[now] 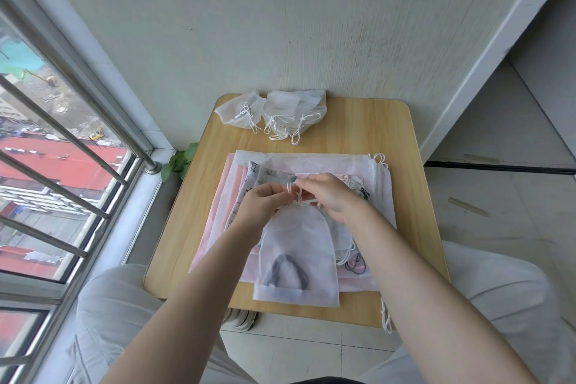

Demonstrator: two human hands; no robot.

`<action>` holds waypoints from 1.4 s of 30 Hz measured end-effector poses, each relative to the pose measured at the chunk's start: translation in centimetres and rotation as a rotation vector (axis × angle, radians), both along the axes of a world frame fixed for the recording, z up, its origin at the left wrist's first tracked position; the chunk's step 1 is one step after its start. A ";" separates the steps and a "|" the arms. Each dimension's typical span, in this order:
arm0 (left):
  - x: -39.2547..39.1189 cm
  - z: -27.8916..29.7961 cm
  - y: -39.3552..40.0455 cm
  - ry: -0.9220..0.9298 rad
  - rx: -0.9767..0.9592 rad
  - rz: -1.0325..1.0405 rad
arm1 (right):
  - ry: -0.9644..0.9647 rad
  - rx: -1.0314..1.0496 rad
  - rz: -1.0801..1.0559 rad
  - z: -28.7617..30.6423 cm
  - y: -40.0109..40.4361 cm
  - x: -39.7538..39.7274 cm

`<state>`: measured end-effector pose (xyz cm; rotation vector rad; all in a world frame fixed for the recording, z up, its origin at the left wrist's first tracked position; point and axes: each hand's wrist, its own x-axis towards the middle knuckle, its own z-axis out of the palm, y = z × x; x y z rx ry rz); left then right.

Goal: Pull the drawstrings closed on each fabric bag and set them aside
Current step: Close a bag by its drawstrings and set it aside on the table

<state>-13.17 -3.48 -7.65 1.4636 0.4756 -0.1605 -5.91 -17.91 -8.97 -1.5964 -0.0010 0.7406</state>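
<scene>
Pinching the white cords [296,193] at the gathered mouth of a thin white bag [296,259], the left hand [265,199] and right hand [330,196] meet above it. Bag looks light, limp, see-through; grip cords, not cloth. Closed bags [271,109] lie well beyond it.

One wide-angle view looks steeply down from the person's head. It faces forward over the surface [389,146] toward the wall [280,25], close in.

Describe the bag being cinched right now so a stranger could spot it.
On the wooden table, atop the flat pink pile, lies a sheer white bag. Both hands pinch its drawstrings, and only it shows a dark looped item inside.
</scene>
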 end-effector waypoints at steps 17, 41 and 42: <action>0.1 -0.7 0.8 0.031 -0.150 0.115 | 0.080 0.069 -0.335 0.8 0.3 0.5; -0.3 -1.6 -0.1 0.234 0.144 0.142 | -0.550 -0.865 0.659 4.0 0.8 -0.5; -0.1 -1.8 0.1 0.221 0.246 0.106 | -0.553 -0.864 0.653 3.9 0.8 -0.5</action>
